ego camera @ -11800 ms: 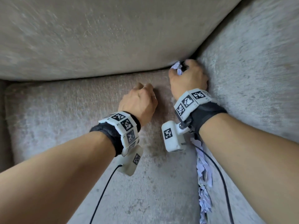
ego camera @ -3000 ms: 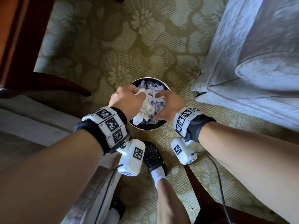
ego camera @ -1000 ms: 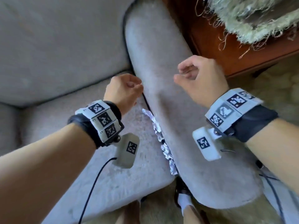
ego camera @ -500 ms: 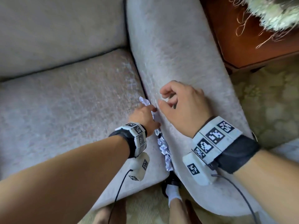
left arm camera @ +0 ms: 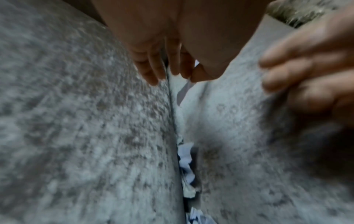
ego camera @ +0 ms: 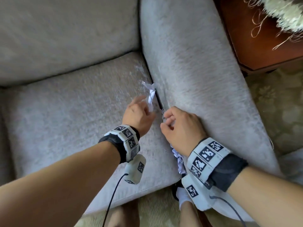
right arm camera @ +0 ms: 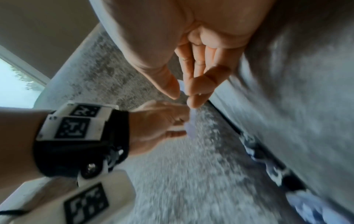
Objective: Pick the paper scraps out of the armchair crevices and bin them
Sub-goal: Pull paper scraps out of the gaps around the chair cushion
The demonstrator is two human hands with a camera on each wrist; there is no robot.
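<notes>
Seat: pale grey velvety seat cushion (ego camera: 68, 122) of the armchair, filling the left and near part of the head view, with a plain grey back cushion (ego camera: 65, 31) beyond it.
Armrest: broad rounded grey upholstered armrest (ego camera: 196, 76) at right, pressed against the seat along a dark crevice (ego camera: 158, 99).
Room: reddish-brown wooden side table (ego camera: 255, 38) far right, with a shaggy cream fringed item (ego camera: 278, 12) on it; olive floral-patterned carpet (ego camera: 282, 104) at right and near the feet.
Upper scrap: long crumpled white paper strip (ego camera: 151, 94), standing partly out of the crevice, upper end lying over the seat edge, lower end at the left fingers.
Left hand: left hand (ego camera: 139, 117) on the seat just beside the crevice, thumb and fingers pinched together on the strip's lower end.
Right hand: right hand (ego camera: 182, 128) resting against the armrest's inner face at the crevice, thumb and curled fingers (right arm camera: 199, 89) closed on a small pale bit of paper; edges blurred.
Lower scraps: more crumpled white and bluish paper scraps (ego camera: 177, 159) wedged in the crevice near the seat's front, just under the right wrist; seen also in the left wrist view (left arm camera: 186, 165).
</notes>
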